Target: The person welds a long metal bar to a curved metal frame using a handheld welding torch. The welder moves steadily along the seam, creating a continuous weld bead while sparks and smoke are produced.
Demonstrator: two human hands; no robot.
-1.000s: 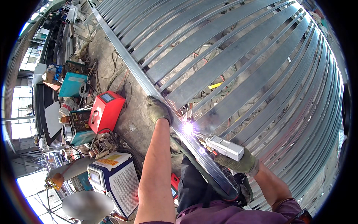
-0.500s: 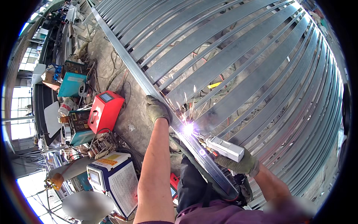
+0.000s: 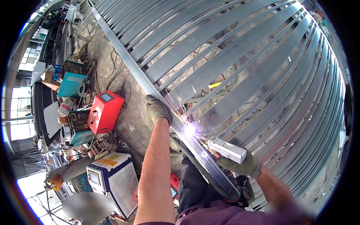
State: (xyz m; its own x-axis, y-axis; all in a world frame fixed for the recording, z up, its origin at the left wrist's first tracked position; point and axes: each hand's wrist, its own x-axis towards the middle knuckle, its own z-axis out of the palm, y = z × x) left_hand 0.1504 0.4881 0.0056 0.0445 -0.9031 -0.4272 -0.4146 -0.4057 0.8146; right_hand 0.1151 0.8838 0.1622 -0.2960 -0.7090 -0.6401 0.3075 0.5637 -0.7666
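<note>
A bright arc with sparks burns at the tip of a handheld welding gun point(image 3: 227, 150), where a flat slat meets the steel edge rail point(image 3: 120, 47) of a large slatted steel panel point(image 3: 210, 69). My right hand point(image 3: 243, 165), in a grey-green work glove, is closed around the gun's body behind the nozzle. Farther up the rail, my left hand point(image 3: 156, 109) wears a similar glove and grips the rail's outer side; its fingertips are partly hidden. Glare covers the joint itself.
To the left stand a red machine point(image 3: 106, 111) with a small screen, teal welding power units point(image 3: 72, 84), a white-and-blue cabinet point(image 3: 114, 183) and a gas cylinder point(image 3: 71, 170). Cables point(image 3: 116, 62) lie on the concrete floor. A yellow object point(image 3: 215, 85) shows beneath the slats.
The spray of sparks is smaller and lower than before. Both hands, the welding gun and the arc stay nearly in place.
</note>
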